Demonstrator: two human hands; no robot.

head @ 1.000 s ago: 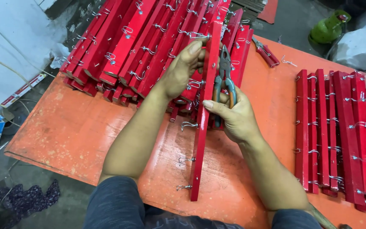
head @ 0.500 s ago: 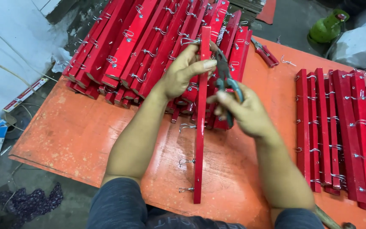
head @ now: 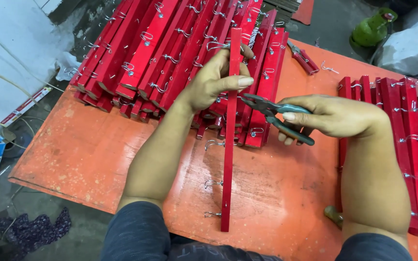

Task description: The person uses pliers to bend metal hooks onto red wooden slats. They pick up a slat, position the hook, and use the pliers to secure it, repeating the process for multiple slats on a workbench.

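My left hand grips a long red wooden slat near its far end, holding it on edge along the orange table. Small metal wire hooks stick out of the slat's left side. My right hand holds green-handled pliers, jaws pointing left toward the slat, a little apart from it.
A big pile of red slats with hooks lies at the far left of the table. Another row of slats lies at the right. A second pair of pliers rests far back. A green gas cylinder stands on the floor beyond.
My right hand with the pliers has drawn away from the slat to the right. The slat has turned more upright on its edge and my left hand stayed on its far end.
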